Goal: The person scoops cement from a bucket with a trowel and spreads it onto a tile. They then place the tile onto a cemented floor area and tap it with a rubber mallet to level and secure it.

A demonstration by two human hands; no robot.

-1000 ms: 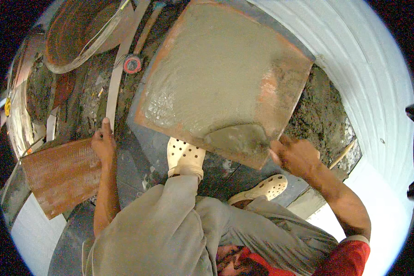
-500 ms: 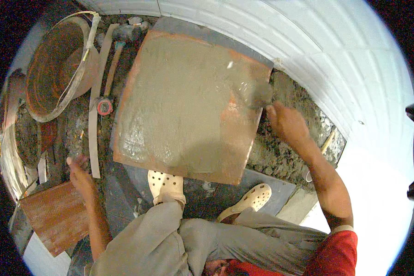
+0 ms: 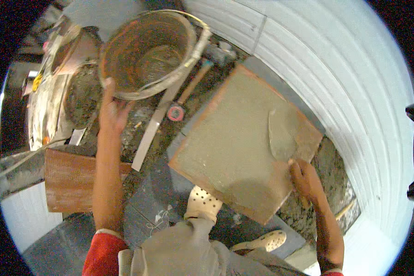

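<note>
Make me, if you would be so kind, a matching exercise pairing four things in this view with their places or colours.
1. Trowel
2. Bucket
3. Tape measure
4. Clogs

A. Partly red, beside the pale strip
B. Cream, with dark holes
C. In the right hand
D. Near the left hand

Pairs: 1-C, 2-D, 3-A, 4-B

White, ribbed wall panelling (image 3: 354,92) curves down the right of the frame. At upper centre lies a mallet with a dark head and a wooden handle (image 3: 195,83); near the handle's lower end is a round red-and-grey tape measure (image 3: 175,112). Just left of that runs a long, flat, pale strip (image 3: 156,128). A rectangular reddish-brown tile (image 3: 70,181) lies at lower left, and a small yellow object (image 3: 37,83) shows at upper left.
</note>
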